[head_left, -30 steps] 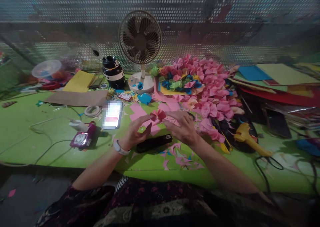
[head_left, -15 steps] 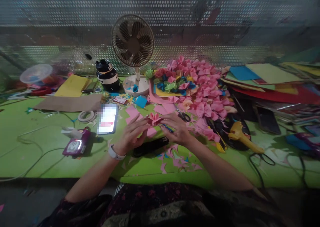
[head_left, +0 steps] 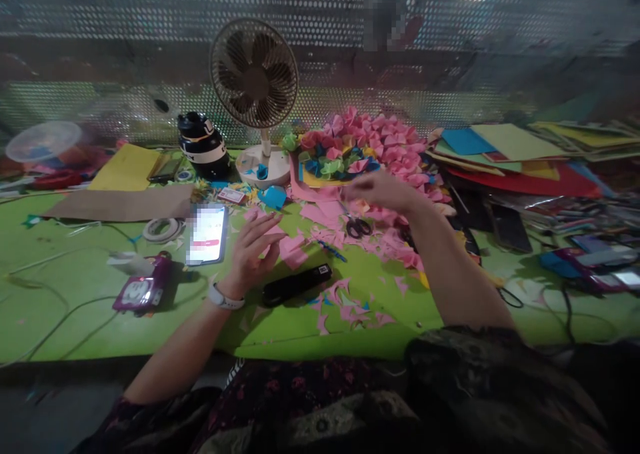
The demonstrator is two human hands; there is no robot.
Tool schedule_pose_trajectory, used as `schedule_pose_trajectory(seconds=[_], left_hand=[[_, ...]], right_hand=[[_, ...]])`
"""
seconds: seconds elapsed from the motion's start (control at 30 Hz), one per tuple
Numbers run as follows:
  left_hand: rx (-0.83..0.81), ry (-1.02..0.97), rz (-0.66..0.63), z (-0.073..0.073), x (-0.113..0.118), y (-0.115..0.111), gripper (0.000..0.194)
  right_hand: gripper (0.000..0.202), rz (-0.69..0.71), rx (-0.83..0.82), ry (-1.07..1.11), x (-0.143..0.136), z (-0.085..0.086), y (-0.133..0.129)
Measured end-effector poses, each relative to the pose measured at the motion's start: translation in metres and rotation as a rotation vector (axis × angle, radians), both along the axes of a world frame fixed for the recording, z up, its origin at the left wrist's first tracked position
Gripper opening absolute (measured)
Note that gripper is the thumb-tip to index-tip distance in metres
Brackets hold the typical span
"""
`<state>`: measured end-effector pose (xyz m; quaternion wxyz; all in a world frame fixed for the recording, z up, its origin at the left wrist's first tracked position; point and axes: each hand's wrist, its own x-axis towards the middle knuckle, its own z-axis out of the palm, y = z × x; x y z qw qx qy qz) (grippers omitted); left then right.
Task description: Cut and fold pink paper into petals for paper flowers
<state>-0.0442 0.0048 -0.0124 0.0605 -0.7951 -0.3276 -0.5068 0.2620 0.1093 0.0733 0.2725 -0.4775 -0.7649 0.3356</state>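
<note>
My left hand hovers over the green table, fingers apart and holding nothing, beside pink paper pieces. Farther forward, my right hand reaches over the near side of the pink paper flower pile; its fingertips are blurred, so what they hold, if anything, is unclear. Black-handled scissors lie just below that hand. A blue pen-like item rests between the hands, and a long black case lies nearer to me.
A fan and a black bottle stand at the back. The lit phone, tape roll and purple device are at left. Coloured paper sheets lie at right; pink scraps are near me.
My right hand has moved away from my left, forward and right over the flower pile. The small pink flower between my hands is no longer seen there. The view has shifted slightly.
</note>
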Motion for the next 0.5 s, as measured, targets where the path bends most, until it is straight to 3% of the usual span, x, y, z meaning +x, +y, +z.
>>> schedule_pose_trajectory(seconds=[0.1, 0.2, 0.37, 0.5], left_hand=[[0.003, -0.057, 0.042, 0.001, 0.000, 0.001, 0.029], [-0.053, -0.131, 0.080, 0.003, -0.002, 0.001, 0.028], [-0.121, -0.226, 0.108, 0.004, -0.004, 0.002, 0.024], [-0.142, -0.234, 0.100, 0.002, -0.004, 0.002, 0.024]], right_hand=[[0.033, -0.286, 0.157, 0.445, 0.000, -0.004, 0.019], [0.033, -0.357, 0.143, 0.415, -0.010, -0.024, 0.020], [0.027, 0.025, 0.007, -0.051, -0.031, -0.061, -0.005], [0.028, 0.196, 0.003, -0.261, -0.048, -0.069, -0.022]])
